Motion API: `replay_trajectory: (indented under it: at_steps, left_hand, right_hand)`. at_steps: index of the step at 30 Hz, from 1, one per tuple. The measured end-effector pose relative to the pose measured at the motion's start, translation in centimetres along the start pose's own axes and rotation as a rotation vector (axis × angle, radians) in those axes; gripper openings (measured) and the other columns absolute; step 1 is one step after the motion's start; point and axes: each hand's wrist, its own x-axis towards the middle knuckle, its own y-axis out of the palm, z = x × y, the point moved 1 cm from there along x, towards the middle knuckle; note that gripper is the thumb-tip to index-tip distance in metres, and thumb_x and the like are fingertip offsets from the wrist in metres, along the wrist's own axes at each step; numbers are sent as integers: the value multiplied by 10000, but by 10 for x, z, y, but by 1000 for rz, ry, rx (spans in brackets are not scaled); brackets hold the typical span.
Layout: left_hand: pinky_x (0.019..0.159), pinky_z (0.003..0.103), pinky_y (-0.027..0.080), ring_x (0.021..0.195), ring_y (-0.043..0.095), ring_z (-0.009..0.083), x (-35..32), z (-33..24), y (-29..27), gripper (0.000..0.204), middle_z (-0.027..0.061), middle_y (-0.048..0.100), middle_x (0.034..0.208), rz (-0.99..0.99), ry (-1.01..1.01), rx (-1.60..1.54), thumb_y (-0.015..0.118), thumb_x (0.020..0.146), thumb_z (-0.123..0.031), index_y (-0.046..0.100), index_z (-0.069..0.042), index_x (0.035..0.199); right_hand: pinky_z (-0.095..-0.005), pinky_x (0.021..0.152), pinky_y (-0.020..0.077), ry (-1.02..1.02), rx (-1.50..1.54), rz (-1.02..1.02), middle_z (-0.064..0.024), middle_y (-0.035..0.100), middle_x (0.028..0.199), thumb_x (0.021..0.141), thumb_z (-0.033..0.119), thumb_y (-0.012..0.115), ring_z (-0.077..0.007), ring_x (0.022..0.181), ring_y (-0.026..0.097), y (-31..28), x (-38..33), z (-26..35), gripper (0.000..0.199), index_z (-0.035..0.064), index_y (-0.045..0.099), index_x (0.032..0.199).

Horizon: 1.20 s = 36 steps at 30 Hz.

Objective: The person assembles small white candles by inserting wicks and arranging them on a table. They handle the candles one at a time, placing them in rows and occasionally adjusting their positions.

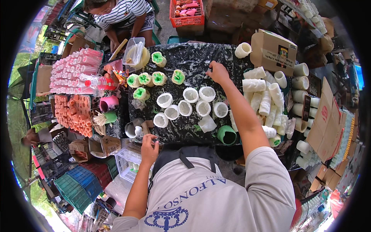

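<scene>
With the right hand (217,72) pinching the black table covering (193,58) and the left hand (148,146) curled at its near edge, a tug risked toppling the white cups (190,95).

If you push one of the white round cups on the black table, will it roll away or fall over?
The white cups stand upright, short and wide, so one would probably slide, not tip. On its side it could roll. They look hollow, likely light. The black table looks spattered, maybe sticky.
</scene>
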Motion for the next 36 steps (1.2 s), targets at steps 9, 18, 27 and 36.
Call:
replay_trajectory:
  at_steps: [9,18,27,36]
  left_hand:
    - [803,350,561,874,646,230,-5,10,-7,210,142,617,1215,-33,-26,-44,712,968,-8,667,4,1173]
    - [808,359,538,839,621,220,8,-9,-12,209,142,632,1202,-22,38,-45,705,972,2,671,0,1179]
    - [743,379,504,782,580,242,101,-130,12,265,141,650,1116,138,515,29,713,942,43,666,5,1200]
    - [766,351,527,792,600,195,147,-223,68,232,123,680,1215,231,740,-70,723,992,3,693,7,1222]
  right_hand:
    - [-433,845,615,31,107,184,-166,801,921,837,165,902,-349,898,782,0,6,-7,214,28,787,953]
    - [-445,800,589,-262,315,109,-187,758,914,843,4,780,-382,899,764,-72,-49,1,212,3,713,1045]
    - [-292,691,494,252,673,-341,-33,694,847,980,57,766,-96,750,599,-213,-327,33,107,2,683,1019]
    - [-500,869,586,894,235,-200,-194,773,1030,889,6,770,-412,989,749,-38,-580,-53,197,8,706,1076]
